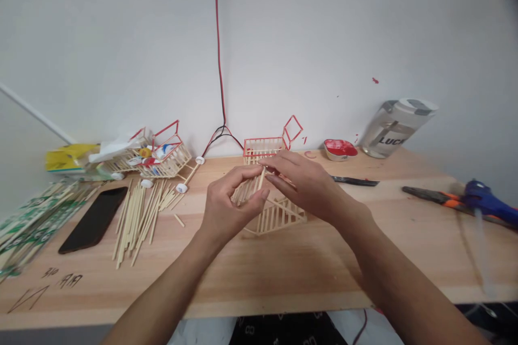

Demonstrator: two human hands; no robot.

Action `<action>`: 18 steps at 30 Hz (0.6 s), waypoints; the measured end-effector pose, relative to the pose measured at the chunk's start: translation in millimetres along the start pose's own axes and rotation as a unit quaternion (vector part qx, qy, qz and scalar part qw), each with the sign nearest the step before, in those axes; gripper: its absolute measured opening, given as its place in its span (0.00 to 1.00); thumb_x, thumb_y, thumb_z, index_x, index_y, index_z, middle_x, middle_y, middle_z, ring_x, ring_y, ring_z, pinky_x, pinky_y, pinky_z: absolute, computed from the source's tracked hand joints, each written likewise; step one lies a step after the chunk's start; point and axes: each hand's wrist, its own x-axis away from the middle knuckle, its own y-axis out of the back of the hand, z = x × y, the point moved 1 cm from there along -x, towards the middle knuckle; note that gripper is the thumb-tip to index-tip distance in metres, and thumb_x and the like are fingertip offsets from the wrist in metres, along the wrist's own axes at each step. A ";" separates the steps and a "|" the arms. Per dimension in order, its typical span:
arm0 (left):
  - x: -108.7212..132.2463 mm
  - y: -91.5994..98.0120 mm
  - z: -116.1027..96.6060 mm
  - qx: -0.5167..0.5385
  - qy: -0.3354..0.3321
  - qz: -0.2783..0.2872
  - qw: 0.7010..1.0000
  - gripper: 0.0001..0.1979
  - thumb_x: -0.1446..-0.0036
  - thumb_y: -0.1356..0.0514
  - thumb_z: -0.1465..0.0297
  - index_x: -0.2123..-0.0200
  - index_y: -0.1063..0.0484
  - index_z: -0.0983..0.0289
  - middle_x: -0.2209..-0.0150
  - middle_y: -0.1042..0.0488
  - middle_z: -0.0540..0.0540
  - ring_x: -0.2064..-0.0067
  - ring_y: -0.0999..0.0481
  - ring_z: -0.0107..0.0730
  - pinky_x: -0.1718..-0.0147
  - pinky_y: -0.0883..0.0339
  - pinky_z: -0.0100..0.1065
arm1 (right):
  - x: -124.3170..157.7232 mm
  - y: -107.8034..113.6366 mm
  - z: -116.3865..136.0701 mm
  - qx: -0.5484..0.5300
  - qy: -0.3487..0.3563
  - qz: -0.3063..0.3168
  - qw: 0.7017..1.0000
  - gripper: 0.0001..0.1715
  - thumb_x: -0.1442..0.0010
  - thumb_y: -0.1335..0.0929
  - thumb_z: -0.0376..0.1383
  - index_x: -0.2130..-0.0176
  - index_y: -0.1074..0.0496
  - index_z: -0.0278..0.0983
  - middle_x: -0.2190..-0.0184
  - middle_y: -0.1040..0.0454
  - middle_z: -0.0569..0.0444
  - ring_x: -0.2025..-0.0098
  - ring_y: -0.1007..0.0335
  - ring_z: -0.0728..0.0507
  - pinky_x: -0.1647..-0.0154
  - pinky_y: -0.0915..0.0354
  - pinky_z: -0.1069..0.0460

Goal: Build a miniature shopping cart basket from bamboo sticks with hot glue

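In the head view, a small lattice frame of pale wooden sticks is between my hands, just above the table. My left hand is closed on its left side, thumb and forefinger near one upright stick. From the right, my right hand pinches the top of that stick, its fingers partly hiding the contact. Behind them stands a small stick cart with red-painted edges and a raised red handle; my fingers cover its lower part.
On the left are loose wooden sticks, a black phone, packaged sticks and a filled stick cart with white wheels. On the right are a red paint dish, a knife, a tumbler, pliers and a blue glue gun.
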 end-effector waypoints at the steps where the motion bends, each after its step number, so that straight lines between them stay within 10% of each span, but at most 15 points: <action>1: -0.2 -0.2 -0.2 0.001 0.000 0.001 1.000 0.13 0.46 0.36 0.70 0.55 0.25 0.64 0.55 0.21 0.59 0.52 0.21 0.38 0.49 0.27 0.39 | -0.2 -1.0 0.3 0.003 0.000 -0.006 1.000 0.12 0.35 0.37 0.31 0.53 0.29 0.33 0.61 0.24 0.47 0.58 0.29 0.43 0.58 0.33 0.48; 18: 2.3 -2.1 -0.3 0.010 -0.026 0.008 1.000 0.13 0.46 0.37 0.73 0.55 0.25 0.64 0.55 0.21 0.60 0.53 0.22 0.38 0.49 0.28 0.41 | 0.4 -11.5 0.8 0.028 0.032 -0.088 0.995 0.14 0.45 0.38 0.25 0.61 0.28 0.34 0.68 0.24 0.48 0.64 0.29 0.43 0.62 0.32 0.49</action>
